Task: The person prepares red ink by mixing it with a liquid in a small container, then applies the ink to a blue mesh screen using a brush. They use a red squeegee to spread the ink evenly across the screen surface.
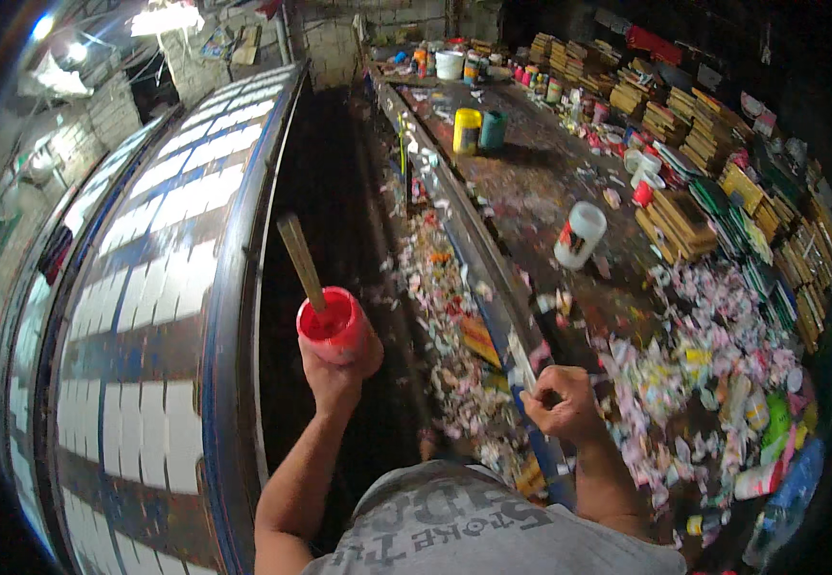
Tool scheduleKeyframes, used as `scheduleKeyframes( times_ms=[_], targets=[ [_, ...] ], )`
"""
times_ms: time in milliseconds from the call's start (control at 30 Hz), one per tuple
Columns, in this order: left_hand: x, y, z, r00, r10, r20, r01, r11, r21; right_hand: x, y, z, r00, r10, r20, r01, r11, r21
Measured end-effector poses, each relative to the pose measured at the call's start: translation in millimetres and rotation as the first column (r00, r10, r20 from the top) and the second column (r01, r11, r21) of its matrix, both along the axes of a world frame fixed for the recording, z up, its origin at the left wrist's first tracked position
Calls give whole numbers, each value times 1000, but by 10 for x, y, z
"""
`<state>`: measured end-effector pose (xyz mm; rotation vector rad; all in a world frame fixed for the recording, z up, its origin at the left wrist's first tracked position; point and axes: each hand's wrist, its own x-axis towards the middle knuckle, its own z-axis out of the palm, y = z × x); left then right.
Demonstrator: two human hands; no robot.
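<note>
Starting nearest the wearer's grey shirt (416, 537), the right hand (565, 410) is beside the edge of the right-hand table (541, 177), its fingers curled in toward the thumb; whether it grips anything small cannot be told.

Slightly farther out, the left hand (342, 377) is wrapped round the lower part of a red-pink container (333, 354), which is held over the dark gap between the two tables. The container is close to upright, mouth showing, with wet-looking red matter inside. A wooden stick (301, 259) stands in it, leaning out past the rim to the left.

Handling assessment: the container appears moderately light, with thin, slightly yielding walls; any wet colour on the rim would make it slippery. A low grip round the body, as now, is judged sound. The stick looks stiff and loose, best taken by its dry upper end. Tilting risks a spill.

To the left, white flat pieces (169, 431) lie in rows on a long table (138, 356). To the right, beyond heaped scraps (694, 335), a translucent white container (581, 237) stands on the table; farther off are yellow (467, 132) and teal (493, 131) containers, near stacked wooden frames (665, 125).
</note>
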<state>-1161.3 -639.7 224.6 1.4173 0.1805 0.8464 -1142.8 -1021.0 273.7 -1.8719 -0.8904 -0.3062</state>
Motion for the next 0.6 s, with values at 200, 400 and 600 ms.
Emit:
scheduleKeyframes(
  times_ms=[200,400,600],
  targets=[
    [1408,636,128,997,-82,11,82,993,-88,1721,1151,165,957,232,177,-217,971,-97],
    [2764,1529,106,988,-153,-9,153,987,-42,3026,2310,104,859,404,313,-359,913,-194],
    [4264,2347,-53,978,-208,9,207,978,27,4522,3103,-64,878,345,333,-279,932,-231]
  ],
)
